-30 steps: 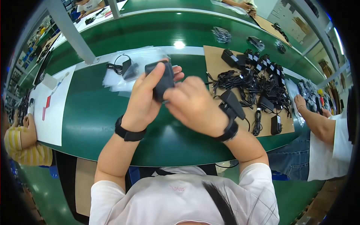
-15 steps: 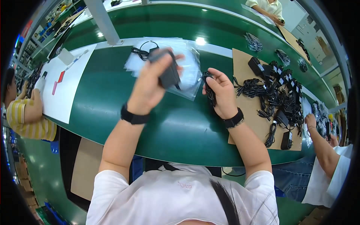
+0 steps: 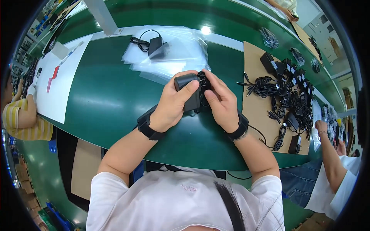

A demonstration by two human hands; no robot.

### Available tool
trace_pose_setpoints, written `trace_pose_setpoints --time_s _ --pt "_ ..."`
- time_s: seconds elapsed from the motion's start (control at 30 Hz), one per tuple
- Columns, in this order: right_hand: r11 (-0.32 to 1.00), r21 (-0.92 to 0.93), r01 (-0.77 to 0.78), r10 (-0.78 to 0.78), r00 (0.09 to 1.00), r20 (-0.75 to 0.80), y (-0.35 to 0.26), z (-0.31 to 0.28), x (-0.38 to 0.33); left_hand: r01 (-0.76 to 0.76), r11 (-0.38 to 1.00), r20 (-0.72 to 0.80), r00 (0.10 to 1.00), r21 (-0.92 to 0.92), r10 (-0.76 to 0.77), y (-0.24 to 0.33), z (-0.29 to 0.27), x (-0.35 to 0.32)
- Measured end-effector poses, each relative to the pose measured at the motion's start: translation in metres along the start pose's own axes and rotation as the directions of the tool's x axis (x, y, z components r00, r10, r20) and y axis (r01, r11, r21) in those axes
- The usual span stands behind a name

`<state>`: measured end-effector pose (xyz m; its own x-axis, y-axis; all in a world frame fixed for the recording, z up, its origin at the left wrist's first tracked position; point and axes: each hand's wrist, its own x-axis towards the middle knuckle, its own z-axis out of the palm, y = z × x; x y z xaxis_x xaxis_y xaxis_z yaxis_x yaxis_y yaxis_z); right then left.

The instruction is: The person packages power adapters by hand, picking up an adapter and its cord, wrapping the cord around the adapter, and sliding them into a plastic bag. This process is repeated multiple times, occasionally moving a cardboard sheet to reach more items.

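A black power adapter (image 3: 194,101) is gripped in my left hand (image 3: 167,106), its thumb lying across the top. My right hand (image 3: 224,104) curls around a bundled black cable (image 3: 203,80) and presses it against the adapter's side. Both hands meet over the green table, just in front of a stack of clear plastic bags (image 3: 179,48). On those bags lies another black adapter (image 3: 156,47) with its cable coiled beside it. Part of the held cable is hidden by my fingers.
To the right, a cardboard sheet (image 3: 255,115) bears a pile of black adapters and cables (image 3: 291,94). Bagged items (image 3: 269,37) lie beyond it. At the left is a white sheet (image 3: 63,88) with red and pink pieces. Co-workers sit on both sides.
My left hand has brought the adapter down and right, against the cable bundle. My right hand has shifted slightly left to meet it, still holding the cable.
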<state>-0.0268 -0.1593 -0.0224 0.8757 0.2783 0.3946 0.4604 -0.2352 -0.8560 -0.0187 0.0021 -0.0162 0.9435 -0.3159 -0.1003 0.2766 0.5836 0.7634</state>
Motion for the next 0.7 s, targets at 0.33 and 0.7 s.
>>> trace_pose_setpoints --time_s 0.33,0.7 --pt "0.996 -0.059 0.067 -0.067 0.998 -0.001 -0.010 0.012 -0.013 -0.075 0.996 -0.059 0.995 0.055 0.079 -0.012 -0.004 0.001" --pt "0.829 0.536 -0.156 0.146 0.987 0.062 0.000 0.012 -0.005 -0.152 0.986 0.153 0.978 0.065 0.141 -0.018 -0.005 0.000"
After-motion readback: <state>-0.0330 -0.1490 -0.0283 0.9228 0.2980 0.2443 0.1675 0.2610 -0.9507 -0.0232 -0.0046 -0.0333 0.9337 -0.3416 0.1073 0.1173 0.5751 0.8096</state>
